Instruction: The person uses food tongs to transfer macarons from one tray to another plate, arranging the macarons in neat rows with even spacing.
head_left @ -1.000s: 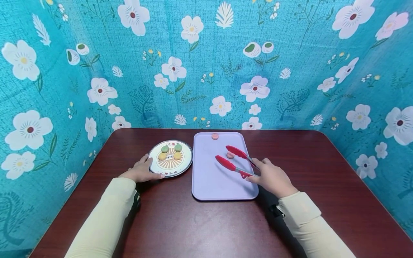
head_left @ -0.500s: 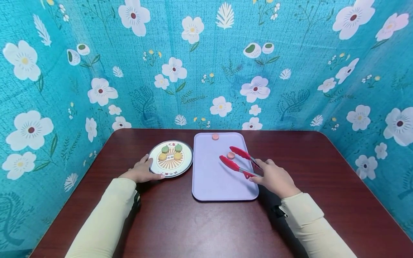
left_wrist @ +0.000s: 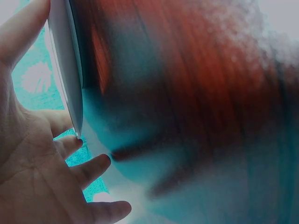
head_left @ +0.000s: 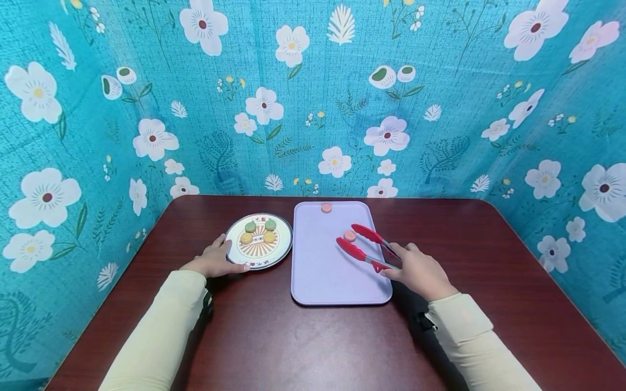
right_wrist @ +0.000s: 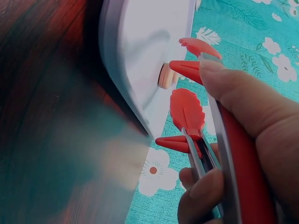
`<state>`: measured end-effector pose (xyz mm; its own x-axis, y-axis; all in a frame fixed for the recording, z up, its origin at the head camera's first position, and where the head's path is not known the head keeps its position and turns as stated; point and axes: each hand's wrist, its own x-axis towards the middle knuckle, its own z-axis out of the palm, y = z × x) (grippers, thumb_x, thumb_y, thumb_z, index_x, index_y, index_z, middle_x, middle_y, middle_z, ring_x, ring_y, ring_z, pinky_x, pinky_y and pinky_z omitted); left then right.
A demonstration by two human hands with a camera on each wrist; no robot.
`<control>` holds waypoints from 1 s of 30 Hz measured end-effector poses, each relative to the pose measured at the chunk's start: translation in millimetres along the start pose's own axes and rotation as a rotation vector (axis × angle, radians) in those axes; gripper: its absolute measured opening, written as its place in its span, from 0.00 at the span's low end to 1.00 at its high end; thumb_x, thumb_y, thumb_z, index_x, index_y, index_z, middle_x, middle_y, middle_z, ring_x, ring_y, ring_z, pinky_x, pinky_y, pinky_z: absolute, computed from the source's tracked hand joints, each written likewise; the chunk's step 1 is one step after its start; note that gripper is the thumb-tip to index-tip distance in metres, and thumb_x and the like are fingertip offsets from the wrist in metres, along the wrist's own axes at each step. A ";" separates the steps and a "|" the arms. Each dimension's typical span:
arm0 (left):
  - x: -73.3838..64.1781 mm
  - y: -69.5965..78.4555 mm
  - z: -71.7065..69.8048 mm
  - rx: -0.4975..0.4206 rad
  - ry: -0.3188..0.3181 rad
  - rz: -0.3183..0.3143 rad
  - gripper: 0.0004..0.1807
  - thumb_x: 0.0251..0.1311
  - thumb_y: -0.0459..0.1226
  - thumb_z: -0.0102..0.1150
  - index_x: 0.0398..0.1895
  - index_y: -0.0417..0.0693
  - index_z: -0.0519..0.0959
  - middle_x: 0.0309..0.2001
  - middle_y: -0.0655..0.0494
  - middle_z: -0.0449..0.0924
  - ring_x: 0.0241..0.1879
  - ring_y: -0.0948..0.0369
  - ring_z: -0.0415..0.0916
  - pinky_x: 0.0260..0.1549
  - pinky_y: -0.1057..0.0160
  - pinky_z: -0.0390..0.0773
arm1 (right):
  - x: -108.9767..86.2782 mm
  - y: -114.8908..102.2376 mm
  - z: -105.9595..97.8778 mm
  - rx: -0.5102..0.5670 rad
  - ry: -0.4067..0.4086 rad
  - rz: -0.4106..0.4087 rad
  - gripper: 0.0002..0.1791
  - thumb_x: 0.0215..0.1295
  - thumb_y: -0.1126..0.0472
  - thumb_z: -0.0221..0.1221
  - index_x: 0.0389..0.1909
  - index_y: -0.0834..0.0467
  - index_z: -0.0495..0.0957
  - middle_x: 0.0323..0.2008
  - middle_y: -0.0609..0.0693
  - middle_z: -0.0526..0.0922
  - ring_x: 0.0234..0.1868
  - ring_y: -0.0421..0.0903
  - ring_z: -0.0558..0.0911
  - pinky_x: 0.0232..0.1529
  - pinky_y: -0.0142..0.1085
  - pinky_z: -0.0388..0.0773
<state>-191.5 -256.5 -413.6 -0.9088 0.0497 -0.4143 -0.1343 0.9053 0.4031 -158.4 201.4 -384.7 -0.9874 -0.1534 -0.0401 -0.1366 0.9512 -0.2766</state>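
Note:
My left hand (head_left: 215, 259) rests against the left and near rim of a white plate (head_left: 281, 251), fingers spread and thumb along the near edge. The left wrist view shows the plate (left_wrist: 65, 60) edge-on beside the thumb. Two green and two yellow round pieces, like small cakes, sit on it. My right hand (head_left: 419, 271) holds red-tipped tongs (head_left: 353, 251), spread apart over a lilac tray (head_left: 332, 282). A round pink piece (head_left: 349, 235) lies between the tong tips, with a gap showing on the near side. Contact at the far tip cannot be told.
Another pink piece (head_left: 326, 207) lies at the tray's far edge. Plate and tray stand close together on a dark reddish table (head_left: 313, 347). A blue flowered cloth (head_left: 303, 108) hangs behind and at both sides.
The right hand and spread tongs have shifted slightly right, bringing the tips closer around the near pink piece. The left hand, plate and tray stay in place.

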 end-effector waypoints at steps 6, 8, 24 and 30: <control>-0.1 -0.4 -0.2 0.000 -0.001 0.010 0.63 0.48 0.65 0.63 0.75 0.35 0.45 0.75 0.35 0.34 0.70 0.34 0.40 0.61 0.26 0.43 | -0.5 2.0 0.4 -0.010 -0.021 0.018 0.45 0.48 0.45 0.72 0.66 0.60 0.69 0.40 0.61 0.75 0.23 0.47 0.73 0.22 0.40 0.75; -0.7 0.0 -0.5 -0.002 0.000 0.012 0.63 0.48 0.64 0.63 0.75 0.35 0.45 0.75 0.35 0.34 0.70 0.34 0.40 0.61 0.25 0.43 | -0.8 2.3 0.6 -0.008 -0.028 0.024 0.46 0.48 0.45 0.72 0.66 0.61 0.68 0.40 0.61 0.75 0.23 0.47 0.73 0.22 0.40 0.75; -1.5 0.8 -1.2 -0.009 -0.004 0.005 0.63 0.47 0.64 0.64 0.75 0.35 0.45 0.74 0.34 0.34 0.70 0.34 0.40 0.61 0.26 0.43 | -2.2 6.9 2.0 -0.006 -0.049 0.037 0.48 0.46 0.45 0.73 0.67 0.60 0.68 0.40 0.61 0.75 0.27 0.48 0.74 0.22 0.40 0.78; -0.6 0.7 -0.8 -0.004 -0.003 0.002 0.64 0.47 0.65 0.63 0.75 0.35 0.45 0.74 0.34 0.34 0.70 0.34 0.40 0.61 0.26 0.43 | -1.6 7.5 2.0 -0.021 -0.048 0.036 0.46 0.47 0.45 0.73 0.66 0.60 0.69 0.39 0.60 0.75 0.25 0.48 0.74 0.22 0.40 0.77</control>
<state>-191.3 -256.2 -412.4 -0.9077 0.0531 -0.4163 -0.1337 0.9037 0.4068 -157.7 208.3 -388.6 -0.9867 -0.1312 -0.0962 -0.1031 0.9616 -0.2543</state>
